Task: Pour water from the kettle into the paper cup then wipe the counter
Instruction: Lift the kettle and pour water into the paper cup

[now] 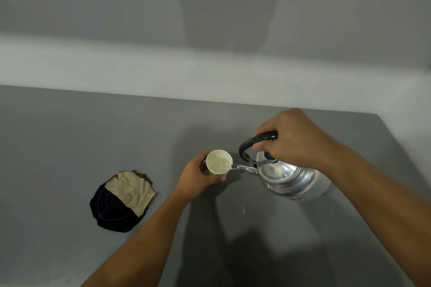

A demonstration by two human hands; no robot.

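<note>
A white paper cup stands on the grey counter, and my left hand is wrapped around its left side. My right hand grips the black handle of a shiny metal kettle, which is tilted to the left. The kettle's thin spout reaches over the cup's right rim, and water lies in the cup. A folded rag, tan on top and dark navy below, rests on the counter to the left of the cup, apart from both hands.
A pale ledge runs along the back of the counter below a grey wall. The counter's right edge slants down at the far right. A small drop glints on the counter below the kettle.
</note>
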